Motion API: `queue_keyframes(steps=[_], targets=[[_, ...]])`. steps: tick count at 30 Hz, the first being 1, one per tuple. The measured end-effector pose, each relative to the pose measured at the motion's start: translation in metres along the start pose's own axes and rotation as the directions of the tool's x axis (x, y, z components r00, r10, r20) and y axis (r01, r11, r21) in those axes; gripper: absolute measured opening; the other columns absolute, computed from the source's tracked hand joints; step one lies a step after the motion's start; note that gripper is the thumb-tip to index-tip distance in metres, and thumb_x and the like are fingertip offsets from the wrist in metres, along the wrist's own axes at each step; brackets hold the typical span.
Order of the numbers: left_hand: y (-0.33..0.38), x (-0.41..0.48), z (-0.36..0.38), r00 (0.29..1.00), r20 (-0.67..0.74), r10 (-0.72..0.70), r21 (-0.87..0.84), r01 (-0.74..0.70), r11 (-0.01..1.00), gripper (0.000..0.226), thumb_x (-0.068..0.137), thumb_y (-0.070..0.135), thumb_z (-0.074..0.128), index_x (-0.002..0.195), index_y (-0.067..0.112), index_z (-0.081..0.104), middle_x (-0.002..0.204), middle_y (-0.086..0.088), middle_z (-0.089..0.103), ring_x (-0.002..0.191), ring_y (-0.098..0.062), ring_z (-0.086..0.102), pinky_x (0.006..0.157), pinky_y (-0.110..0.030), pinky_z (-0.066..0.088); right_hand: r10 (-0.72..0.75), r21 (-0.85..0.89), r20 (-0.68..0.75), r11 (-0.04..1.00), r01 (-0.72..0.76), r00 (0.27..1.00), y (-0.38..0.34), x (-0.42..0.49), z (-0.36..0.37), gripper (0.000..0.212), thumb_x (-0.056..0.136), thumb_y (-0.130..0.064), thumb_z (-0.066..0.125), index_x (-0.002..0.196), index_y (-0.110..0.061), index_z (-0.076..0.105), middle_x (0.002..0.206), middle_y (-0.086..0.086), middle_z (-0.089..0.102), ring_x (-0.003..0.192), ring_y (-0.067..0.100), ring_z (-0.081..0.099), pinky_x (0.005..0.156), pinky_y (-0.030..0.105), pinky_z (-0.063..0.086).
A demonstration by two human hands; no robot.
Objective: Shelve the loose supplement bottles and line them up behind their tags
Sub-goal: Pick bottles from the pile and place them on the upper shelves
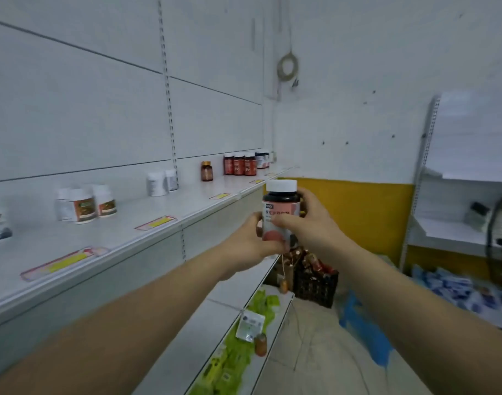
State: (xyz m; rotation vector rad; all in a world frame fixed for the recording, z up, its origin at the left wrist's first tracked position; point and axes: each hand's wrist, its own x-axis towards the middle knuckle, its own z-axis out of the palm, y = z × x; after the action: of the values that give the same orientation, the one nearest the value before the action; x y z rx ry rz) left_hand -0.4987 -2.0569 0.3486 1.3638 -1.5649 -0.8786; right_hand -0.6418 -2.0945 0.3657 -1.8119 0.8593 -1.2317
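A dark supplement bottle (281,206) with a white cap and a pink label is upright in front of me, just off the end of the white shelf (135,223). My left hand (252,240) grips its lower part from the left. My right hand (306,220) grips it from the right, thumb across the label. On the shelf stand three red bottles (239,164), a dark white-capped bottle (262,158), an amber bottle (207,171), two white bottles (161,182) and a white-bottle group (85,205). Yellow price tags (155,222) line the shelf's front edge.
Lower shelves hold green packets (261,305), a white packet and a small orange bottle (260,344). A dark crate (315,283) with red items sits on the floor at the aisle's end. Blue packages (455,286) lie on the right below another white shelf unit (455,172).
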Motion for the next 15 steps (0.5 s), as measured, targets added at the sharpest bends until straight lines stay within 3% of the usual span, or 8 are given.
queue_keyframes(steps=[11,15], targets=[[-0.03,0.331,0.018,0.998,0.053,0.045,-0.023,-0.044,0.999,0.076,0.076,0.021,0.074,0.139,0.024,0.032,0.105,0.007,0.057,0.091,-0.009,0.057,0.07,-0.023,0.045,0.027,-0.052,-0.07,0.998,-0.031,0.997,0.138,0.272,-0.089,0.059,0.079,-0.017,0.073,0.13,-0.027,0.044,0.103,-0.012,0.06,0.09,0.004,0.059,0.063,0.017,0.05],[-0.044,0.436,0.028,0.998,0.044,0.035,-0.005,-0.035,0.999,0.073,0.077,0.019,0.074,0.137,0.026,0.033,0.11,0.007,0.058,0.098,-0.009,0.057,0.074,-0.024,0.046,0.029,-0.031,-0.046,0.999,-0.03,0.999,0.19,0.366,-0.119,0.059,0.08,-0.017,0.071,0.13,-0.029,0.043,0.109,-0.007,0.059,0.094,0.006,0.058,0.061,0.02,0.051]])
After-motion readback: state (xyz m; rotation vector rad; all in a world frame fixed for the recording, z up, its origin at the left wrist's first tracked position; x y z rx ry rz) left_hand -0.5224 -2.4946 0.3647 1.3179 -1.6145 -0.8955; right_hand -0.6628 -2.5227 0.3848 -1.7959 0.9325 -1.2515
